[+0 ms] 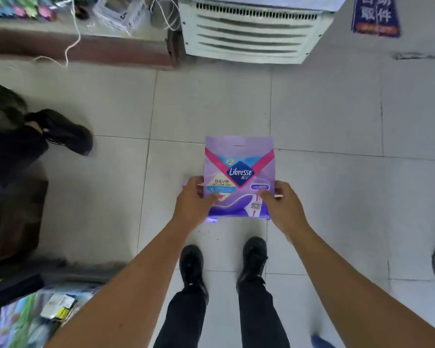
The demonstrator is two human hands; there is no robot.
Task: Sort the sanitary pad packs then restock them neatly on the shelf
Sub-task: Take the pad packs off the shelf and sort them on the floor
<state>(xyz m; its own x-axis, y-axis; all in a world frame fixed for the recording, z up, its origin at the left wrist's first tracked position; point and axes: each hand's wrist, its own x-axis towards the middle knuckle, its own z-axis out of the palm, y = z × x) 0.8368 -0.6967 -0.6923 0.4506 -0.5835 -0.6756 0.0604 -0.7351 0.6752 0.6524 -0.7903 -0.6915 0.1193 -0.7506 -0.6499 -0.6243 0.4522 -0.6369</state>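
You held one purple Libresse pad pack [239,172] — left hand [194,204] and right hand [281,209] each pinching a side — above your two black shoes [253,257].

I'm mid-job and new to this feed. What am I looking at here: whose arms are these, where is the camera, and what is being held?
There is no machine here. One camera sits on a person's head and looks forward and down, so the two bare arms belong to the wearer. The left hand and the right hand each hold a side of a purple Libresse sanitary pad pack, upright with its front to the camera; a second pack seems to sit behind it. Below are the wearer's black shoes on a pale tiled floor. Another person's shoe shows at left, a white vented appliance at the top. No shelf is clearly in view.
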